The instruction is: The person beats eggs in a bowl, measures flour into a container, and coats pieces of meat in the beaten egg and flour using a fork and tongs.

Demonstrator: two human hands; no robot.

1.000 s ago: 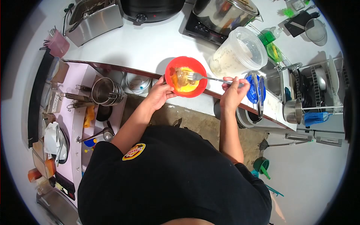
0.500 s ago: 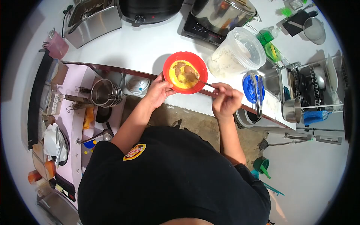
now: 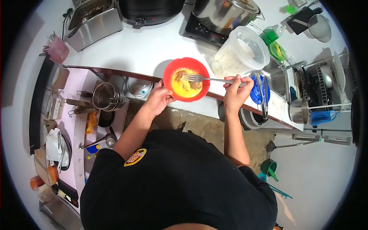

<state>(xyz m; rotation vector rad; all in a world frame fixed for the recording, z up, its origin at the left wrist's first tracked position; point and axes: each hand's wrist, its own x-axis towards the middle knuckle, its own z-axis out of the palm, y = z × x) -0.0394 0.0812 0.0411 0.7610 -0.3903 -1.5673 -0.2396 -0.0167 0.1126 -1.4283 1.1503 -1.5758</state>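
Observation:
My left hand (image 3: 159, 99) grips the lower left rim of a red bowl (image 3: 202, 73), held at the counter's front edge. Inside the bowl lies a yellow, egg-like liquid (image 3: 184, 91) with brownish patches in it. My right hand (image 3: 238, 92) pinches the handle of a metal fork (image 3: 196, 78). Its tines point left, above the mixture and within the bowl's rim; whether they touch the liquid I cannot tell. Just beyond the right hand stands a clear plastic tub (image 3: 245, 53) with pale powder inside.
Metal tongs (image 3: 265, 96) rest on a blue lid-like thing (image 3: 255, 92) right of my hand. Behind are a large pot (image 3: 226, 17) on an induction cooker (image 3: 205, 32), a black cooker (image 3: 151, 11) and a steel fryer (image 3: 94, 28). Stacked pans (image 3: 105, 96) occupy the left shelf.
The fork has lifted and turned flatter, so its tines now show above the mixture. My right hand has moved slightly up and turned. The bowl has shifted slightly down and left.

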